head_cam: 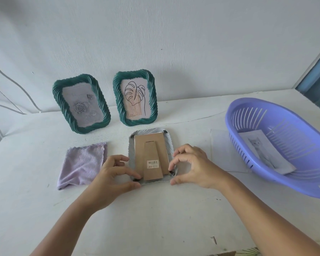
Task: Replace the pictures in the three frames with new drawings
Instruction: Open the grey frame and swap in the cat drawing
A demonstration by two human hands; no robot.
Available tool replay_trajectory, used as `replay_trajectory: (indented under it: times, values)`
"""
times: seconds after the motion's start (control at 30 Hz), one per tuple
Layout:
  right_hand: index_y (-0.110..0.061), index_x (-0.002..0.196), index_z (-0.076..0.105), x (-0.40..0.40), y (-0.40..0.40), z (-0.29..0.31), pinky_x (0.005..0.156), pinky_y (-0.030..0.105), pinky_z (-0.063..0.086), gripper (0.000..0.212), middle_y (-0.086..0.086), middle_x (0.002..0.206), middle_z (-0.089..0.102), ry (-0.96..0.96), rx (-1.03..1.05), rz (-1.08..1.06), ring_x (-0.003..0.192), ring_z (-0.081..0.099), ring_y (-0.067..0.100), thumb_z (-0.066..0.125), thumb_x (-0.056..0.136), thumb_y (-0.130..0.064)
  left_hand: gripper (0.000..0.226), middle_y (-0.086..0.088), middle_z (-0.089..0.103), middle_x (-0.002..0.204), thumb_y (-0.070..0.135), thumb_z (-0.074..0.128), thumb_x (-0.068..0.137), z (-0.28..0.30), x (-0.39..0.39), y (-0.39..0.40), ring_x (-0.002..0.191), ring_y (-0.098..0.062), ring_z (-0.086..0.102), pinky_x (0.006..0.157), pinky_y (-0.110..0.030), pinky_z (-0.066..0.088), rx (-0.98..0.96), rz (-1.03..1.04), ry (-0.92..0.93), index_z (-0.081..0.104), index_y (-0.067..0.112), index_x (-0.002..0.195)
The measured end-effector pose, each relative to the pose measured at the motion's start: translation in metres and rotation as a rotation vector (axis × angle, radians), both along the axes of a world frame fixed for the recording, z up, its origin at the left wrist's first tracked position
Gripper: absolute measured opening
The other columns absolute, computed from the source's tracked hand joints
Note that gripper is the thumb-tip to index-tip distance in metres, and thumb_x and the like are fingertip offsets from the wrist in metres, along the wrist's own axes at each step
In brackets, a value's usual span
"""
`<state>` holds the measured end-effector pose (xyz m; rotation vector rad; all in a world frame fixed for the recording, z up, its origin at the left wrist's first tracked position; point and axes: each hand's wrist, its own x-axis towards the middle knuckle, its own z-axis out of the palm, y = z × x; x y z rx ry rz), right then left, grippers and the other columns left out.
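head view: i'd keep my left hand [113, 174] and right hand [190, 165] pinching the small black clips [137, 179] at the near corners of the face-down grey ribbed frame [169, 143], turning both fully off its brown cardboard backing [150, 145].

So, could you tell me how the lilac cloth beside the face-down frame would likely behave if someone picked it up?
The lilac cloth would probably go floppy and drape, since it lies folded with soft, rumpled edges. It looks light for its size, being thin and fluffy. On the white table it would likely bunch up rather than slide neatly if pushed.
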<state>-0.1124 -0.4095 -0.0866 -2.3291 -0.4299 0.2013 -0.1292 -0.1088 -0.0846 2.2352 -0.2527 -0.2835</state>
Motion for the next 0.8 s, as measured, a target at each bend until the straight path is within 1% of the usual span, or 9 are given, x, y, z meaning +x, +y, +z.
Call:
replay_trajectory:
  times: [0.13,0.3,0.37,0.43,0.5,0.57,0.67,0.73,0.8]
  values:
    - [-0.045,0.095,0.071,0.000,0.000,0.002,0.111,0.023,0.016,0.036,-0.023,0.119,0.044,0.030,-0.014,0.009,0.123,0.029,-0.009,0.089,0.065,-0.053,0.014,0.017,0.040,0.132,0.038,0.087,0.073,0.000,-0.001,0.000,0.126,-0.001,0.040,0.097,-0.004,0.029,0.021,-0.023,-0.008,0.080,0.042,0.085]
    - [-0.047,0.094,0.071,0.000,0.000,0.006,0.109,0.022,0.015,0.032,-0.021,0.118,0.043,0.073,-0.026,0.038,0.118,0.024,-0.015,0.088,0.067,-0.052,0.013,0.018,0.040,0.133,0.041,0.086,0.072,-0.002,-0.001,0.000,0.126,0.001,0.040,0.097,-0.003,0.028,0.013,-0.010,-0.031,0.080,0.042,0.083]
    - [-0.049,0.093,0.070,0.001,0.001,0.008,0.110,0.024,0.014,0.029,-0.022,0.118,0.040,0.097,-0.045,0.051,0.120,0.024,-0.011,0.087,0.069,-0.053,0.013,0.018,0.040,0.133,0.042,0.086,0.072,-0.003,-0.001,0.000,0.126,0.002,0.040,0.097,-0.004,0.028,0.014,-0.006,-0.031,0.080,0.042,0.083]
    - [-0.051,0.093,0.070,0.001,0.002,0.010,0.113,0.026,0.013,0.026,-0.023,0.118,0.037,0.117,-0.072,0.067,0.124,0.025,0.000,0.085,0.072,-0.054,0.014,0.018,0.040,0.134,0.045,0.085,0.071,-0.002,-0.001,0.000,0.126,0.003,0.040,0.098,-0.006,0.029,0.014,-0.005,-0.030,0.080,0.042,0.083]
    - [-0.051,0.093,0.069,0.002,0.002,0.011,0.114,0.027,0.013,0.023,-0.023,0.118,0.035,0.132,-0.092,0.083,0.125,0.026,0.007,0.083,0.074,-0.056,0.014,0.019,0.040,0.133,0.046,0.085,0.070,-0.002,0.000,0.000,0.126,0.003,0.040,0.099,-0.008,0.029,0.008,-0.002,-0.027,0.080,0.042,0.082]
    - [-0.051,0.092,0.069,0.003,0.001,0.011,0.114,0.028,0.012,0.020,-0.023,0.117,0.033,0.137,-0.100,0.102,0.124,0.024,0.002,0.081,0.076,-0.056,0.014,0.019,0.040,0.133,0.046,0.085,0.070,-0.002,0.000,0.000,0.126,0.003,0.040,0.100,-0.009,0.030,0.008,0.000,-0.029,0.080,0.042,0.082]
    - [-0.049,0.089,0.070,0.003,0.002,0.009,0.114,0.026,0.009,0.014,-0.023,0.118,0.031,0.136,-0.110,0.126,0.119,0.015,-0.017,0.080,0.079,-0.054,0.014,0.019,0.040,0.133,0.045,0.086,0.070,-0.003,0.000,0.000,0.126,0.004,0.039,0.101,-0.011,0.030,0.007,0.003,-0.029,0.080,0.041,0.083]
    - [-0.048,0.089,0.072,0.002,0.001,0.010,0.114,0.026,0.010,0.014,-0.023,0.119,0.032,0.142,-0.104,0.124,0.117,0.015,-0.020,0.080,0.079,-0.052,0.015,0.020,0.039,0.133,0.046,0.086,0.070,-0.002,-0.001,0.000,0.126,0.004,0.039,0.102,-0.012,0.030,0.015,-0.003,-0.026,0.080,0.042,0.083]
    - [-0.050,0.095,0.072,0.001,0.000,0.014,0.114,0.027,0.014,0.018,-0.022,0.120,0.035,0.172,-0.080,0.120,0.123,0.021,-0.012,0.080,0.079,-0.054,0.015,0.019,0.040,0.132,0.045,0.086,0.071,0.002,-0.001,0.000,0.125,0.005,0.041,0.102,-0.011,0.030,0.023,-0.021,-0.006,0.080,0.042,0.084]
